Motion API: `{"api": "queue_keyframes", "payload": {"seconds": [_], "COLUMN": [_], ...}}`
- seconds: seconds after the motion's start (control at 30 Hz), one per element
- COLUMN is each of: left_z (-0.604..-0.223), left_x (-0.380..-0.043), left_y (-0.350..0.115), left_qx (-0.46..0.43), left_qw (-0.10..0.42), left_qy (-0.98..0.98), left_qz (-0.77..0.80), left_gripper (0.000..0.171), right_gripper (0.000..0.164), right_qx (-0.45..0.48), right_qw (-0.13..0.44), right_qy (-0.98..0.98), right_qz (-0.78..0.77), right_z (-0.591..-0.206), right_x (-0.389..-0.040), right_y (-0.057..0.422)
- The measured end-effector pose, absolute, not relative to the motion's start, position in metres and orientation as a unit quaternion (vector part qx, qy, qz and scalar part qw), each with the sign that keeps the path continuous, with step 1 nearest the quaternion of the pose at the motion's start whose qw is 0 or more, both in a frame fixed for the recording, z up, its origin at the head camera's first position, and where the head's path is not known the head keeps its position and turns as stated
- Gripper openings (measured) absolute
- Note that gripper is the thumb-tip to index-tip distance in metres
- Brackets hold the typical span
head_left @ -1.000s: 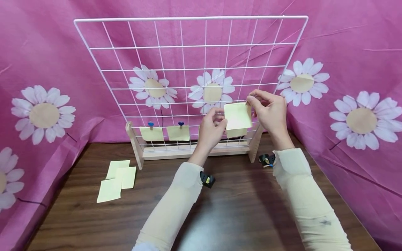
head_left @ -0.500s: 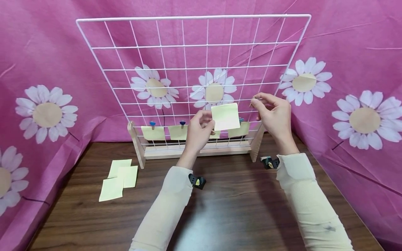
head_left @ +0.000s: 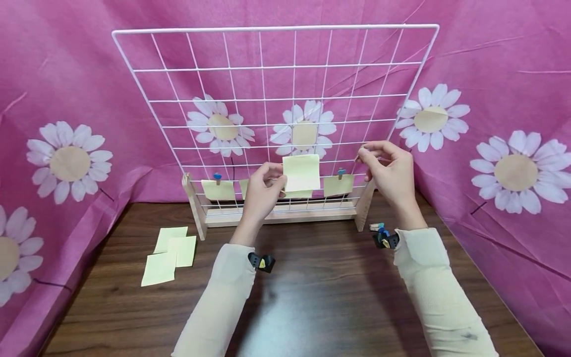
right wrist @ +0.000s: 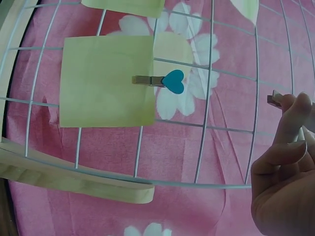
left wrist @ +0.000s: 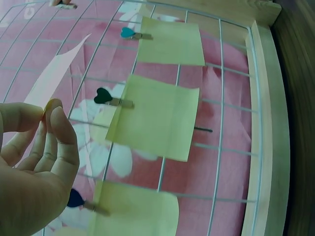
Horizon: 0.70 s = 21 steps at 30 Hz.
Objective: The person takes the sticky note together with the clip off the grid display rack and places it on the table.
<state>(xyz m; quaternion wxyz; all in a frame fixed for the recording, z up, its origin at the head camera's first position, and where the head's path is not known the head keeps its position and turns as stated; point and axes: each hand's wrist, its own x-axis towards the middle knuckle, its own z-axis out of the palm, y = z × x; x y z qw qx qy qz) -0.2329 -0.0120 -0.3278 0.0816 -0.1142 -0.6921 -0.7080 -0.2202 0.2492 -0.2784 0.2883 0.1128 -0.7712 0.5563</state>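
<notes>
My left hand (head_left: 264,191) pinches a pale yellow sticky note (head_left: 301,173) by its left edge, in front of the white wire grid (head_left: 294,65). In the left wrist view this note (left wrist: 56,73) is seen nearly edge-on between thumb and fingers (left wrist: 61,125). To the right, my right hand (head_left: 390,168) pinches a small wooden clothespin (right wrist: 274,101), its tip poking out from the fingertips near the wires. Yellow notes hang low on the grid, such as the one (head_left: 338,185) at right, under a blue heart clothespin (right wrist: 172,81). The held note partly covers another.
Several loose sticky notes (head_left: 158,269) overlap on the brown table (head_left: 312,297) at left. Small clothespins (head_left: 378,228) lie by the right wrist camera. A wooden stand (head_left: 321,214) holds the grid upright. Pink flowered cloth (head_left: 513,109) surrounds the table.
My left hand has carried the sticky note leftward, away from the right-hand hanging note, which now shows fully. My right hand has parted from the note's corner, shifting slightly right and down.
</notes>
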Motion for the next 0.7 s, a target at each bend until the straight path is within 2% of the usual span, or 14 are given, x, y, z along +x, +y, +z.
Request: {"api": "queue_keyframes", "payload": {"seconds": [0.47,0.7], "left_z": [-0.33,-0.335], "left_x": [-0.227,-0.224], "left_y": [-0.062,-0.076], "left_qx": [-0.066,-0.034], "left_qw": [0.133,0.142], "left_qy": [-0.659,-0.666], "left_qz": [-0.737,-0.731], "left_gripper": [0.019,0.017], "right_gripper": [0.017,0.019], "right_qx": [0.076,0.06], "right_qw": [0.265,0.266], "right_qy": [-0.762,-0.776], "right_qz": [0.587,0.569], "right_z": [-0.294,-0.302], "right_x": [-0.215,-0.213], "right_y": [0.265,0.273]}}
